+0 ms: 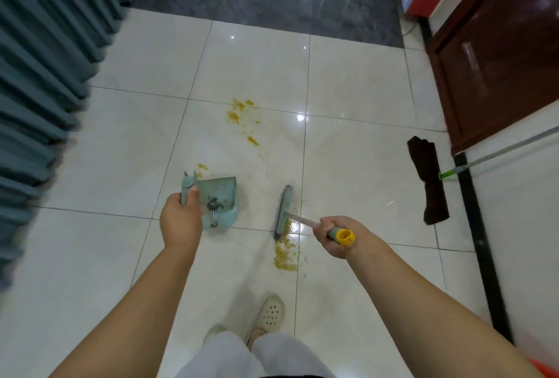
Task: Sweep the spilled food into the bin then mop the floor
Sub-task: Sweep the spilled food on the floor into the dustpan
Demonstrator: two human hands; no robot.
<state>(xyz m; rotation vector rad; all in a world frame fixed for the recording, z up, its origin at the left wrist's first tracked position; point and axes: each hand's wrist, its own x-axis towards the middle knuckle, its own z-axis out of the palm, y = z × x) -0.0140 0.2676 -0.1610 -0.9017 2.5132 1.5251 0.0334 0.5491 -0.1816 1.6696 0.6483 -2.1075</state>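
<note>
Mop point(429, 181) near door point(496, 54), perhaps leaning.

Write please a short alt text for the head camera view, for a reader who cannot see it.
Seen from above, a person's right hand holds a broom against yellow spilled food on a pale tiled floor, while the left hand holds a teal dustpan beside it. More spill lies farther ahead; a mop lies at the right.

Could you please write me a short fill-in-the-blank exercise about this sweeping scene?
1. The left hand holds the handle of the ____.
2. The right hand holds the ____ by its yellow-tipped handle.
3. The yellow crumbs lie on the ____ floor tiles.
4. The mop rests near the ____ door.

Missing words: dustpan; broom; white; brown
</note>
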